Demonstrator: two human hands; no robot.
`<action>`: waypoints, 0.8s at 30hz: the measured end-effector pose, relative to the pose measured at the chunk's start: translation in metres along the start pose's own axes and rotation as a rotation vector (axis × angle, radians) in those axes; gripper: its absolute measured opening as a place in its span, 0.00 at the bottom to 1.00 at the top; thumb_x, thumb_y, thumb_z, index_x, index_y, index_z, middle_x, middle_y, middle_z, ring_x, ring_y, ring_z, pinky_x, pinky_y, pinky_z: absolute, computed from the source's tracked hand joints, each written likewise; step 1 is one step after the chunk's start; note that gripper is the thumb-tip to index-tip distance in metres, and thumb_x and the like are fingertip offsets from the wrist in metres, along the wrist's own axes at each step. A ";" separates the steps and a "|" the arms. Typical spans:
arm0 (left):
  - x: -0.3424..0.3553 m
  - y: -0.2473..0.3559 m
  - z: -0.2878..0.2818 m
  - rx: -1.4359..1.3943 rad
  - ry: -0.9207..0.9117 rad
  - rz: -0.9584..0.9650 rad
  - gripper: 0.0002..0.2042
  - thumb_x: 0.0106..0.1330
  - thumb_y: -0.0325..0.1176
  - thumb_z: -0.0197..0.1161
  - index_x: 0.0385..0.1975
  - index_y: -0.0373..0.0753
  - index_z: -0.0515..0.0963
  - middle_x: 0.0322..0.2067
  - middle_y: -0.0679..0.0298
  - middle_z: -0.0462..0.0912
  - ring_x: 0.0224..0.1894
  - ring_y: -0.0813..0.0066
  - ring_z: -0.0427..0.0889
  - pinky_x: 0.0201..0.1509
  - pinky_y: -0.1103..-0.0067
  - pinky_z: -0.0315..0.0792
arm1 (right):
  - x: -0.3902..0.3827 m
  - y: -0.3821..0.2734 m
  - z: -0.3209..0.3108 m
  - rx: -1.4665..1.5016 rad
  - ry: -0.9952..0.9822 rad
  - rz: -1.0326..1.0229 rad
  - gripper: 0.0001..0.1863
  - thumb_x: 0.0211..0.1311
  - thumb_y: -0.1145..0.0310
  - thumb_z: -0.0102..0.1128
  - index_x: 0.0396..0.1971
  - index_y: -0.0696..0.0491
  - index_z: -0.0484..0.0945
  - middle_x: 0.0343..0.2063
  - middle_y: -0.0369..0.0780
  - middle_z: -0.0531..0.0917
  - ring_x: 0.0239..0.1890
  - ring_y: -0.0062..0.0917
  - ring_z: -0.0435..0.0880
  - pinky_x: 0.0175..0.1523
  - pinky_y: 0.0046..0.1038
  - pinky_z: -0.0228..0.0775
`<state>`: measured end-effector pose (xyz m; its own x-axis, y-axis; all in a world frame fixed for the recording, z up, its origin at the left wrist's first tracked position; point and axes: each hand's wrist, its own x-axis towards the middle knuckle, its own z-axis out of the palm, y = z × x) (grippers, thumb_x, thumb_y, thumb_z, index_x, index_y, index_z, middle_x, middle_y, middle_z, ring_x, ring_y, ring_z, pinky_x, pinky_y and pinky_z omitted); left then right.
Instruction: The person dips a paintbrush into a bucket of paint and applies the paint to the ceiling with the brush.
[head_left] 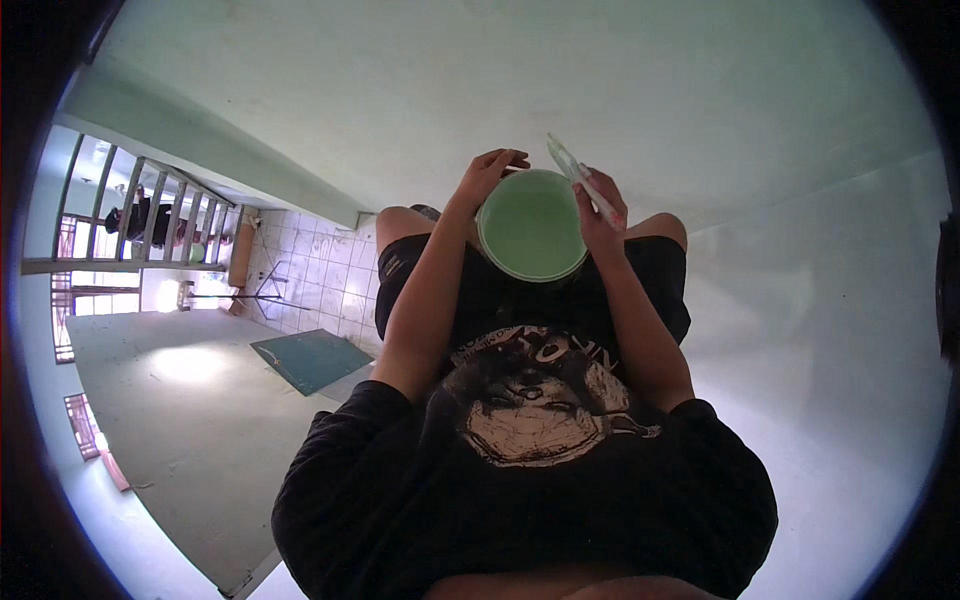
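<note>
Between my thighs sits a round bucket holding pale green paint. My left hand curves round the far left side of its rim, fingers bent toward the far edge. Part of that grip is hidden behind the rim. In my right hand, over the right edge of the bucket, is what looks like a paintbrush. Green coats its flat tip, which points up and away to the left. My right fingers are closed round its pale handle.
A pale green wall rises in front of me and runs round to the right. On the left are a large pale board, a dark green panel, a tiled floor and a railing. A person is beyond the railing.
</note>
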<state>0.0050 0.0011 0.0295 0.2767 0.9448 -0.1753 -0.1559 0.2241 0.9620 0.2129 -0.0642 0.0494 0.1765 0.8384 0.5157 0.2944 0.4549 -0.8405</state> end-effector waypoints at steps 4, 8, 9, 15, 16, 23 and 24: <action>0.004 -0.023 -0.010 0.044 -0.008 0.067 0.19 0.71 0.41 0.47 0.51 0.32 0.73 0.46 0.56 0.79 0.47 0.66 0.78 0.51 0.75 0.73 | -0.010 0.017 -0.001 -0.024 -0.084 -0.208 0.12 0.55 0.81 0.61 0.40 0.58 0.77 0.40 0.46 0.80 0.44 0.35 0.80 0.49 0.30 0.72; -0.003 -0.032 -0.008 0.003 0.021 0.069 0.20 0.72 0.42 0.47 0.57 0.35 0.68 0.55 0.57 0.73 0.56 0.65 0.72 0.58 0.71 0.69 | -0.018 0.016 0.004 -0.012 -0.062 -0.197 0.12 0.54 0.81 0.61 0.40 0.58 0.76 0.41 0.46 0.80 0.44 0.36 0.80 0.48 0.31 0.72; -0.004 -0.032 -0.009 0.044 0.052 0.087 0.21 0.72 0.42 0.47 0.58 0.36 0.67 0.56 0.58 0.72 0.58 0.65 0.71 0.59 0.69 0.67 | -0.017 0.013 0.004 -0.016 -0.049 -0.227 0.12 0.54 0.81 0.61 0.40 0.58 0.76 0.41 0.46 0.80 0.44 0.36 0.80 0.48 0.31 0.72; -0.005 -0.027 -0.004 0.194 0.012 0.106 0.19 0.72 0.41 0.48 0.55 0.36 0.71 0.52 0.61 0.76 0.53 0.68 0.75 0.54 0.71 0.70 | -0.020 0.019 0.000 -0.139 -0.022 -0.176 0.13 0.52 0.80 0.62 0.40 0.58 0.76 0.41 0.46 0.80 0.44 0.37 0.79 0.47 0.31 0.73; -0.005 -0.027 -0.001 0.204 0.001 0.113 0.19 0.72 0.41 0.48 0.55 0.36 0.71 0.52 0.61 0.76 0.53 0.68 0.75 0.54 0.71 0.70 | -0.020 0.021 -0.004 -0.139 -0.007 -0.181 0.13 0.52 0.80 0.62 0.40 0.58 0.76 0.41 0.46 0.80 0.44 0.37 0.79 0.47 0.31 0.73; 0.008 -0.031 -0.001 0.091 -0.112 0.032 0.18 0.71 0.40 0.49 0.52 0.33 0.73 0.43 0.58 0.80 0.43 0.71 0.79 0.47 0.77 0.73 | -0.013 0.023 -0.001 -0.196 0.000 -0.134 0.13 0.53 0.80 0.62 0.41 0.58 0.75 0.38 0.46 0.80 0.42 0.36 0.81 0.46 0.29 0.73; 0.007 -0.028 0.000 0.092 -0.124 0.032 0.18 0.71 0.40 0.49 0.52 0.33 0.73 0.43 0.58 0.80 0.43 0.71 0.79 0.47 0.77 0.73 | -0.012 0.022 -0.001 -0.171 0.023 -0.112 0.12 0.54 0.80 0.62 0.40 0.58 0.76 0.37 0.46 0.80 0.41 0.35 0.81 0.44 0.28 0.73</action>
<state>0.0113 0.0018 0.0017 0.3893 0.9129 -0.1226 -0.0808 0.1664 0.9827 0.2185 -0.0646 0.0249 0.1549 0.7772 0.6099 0.4680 0.4860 -0.7381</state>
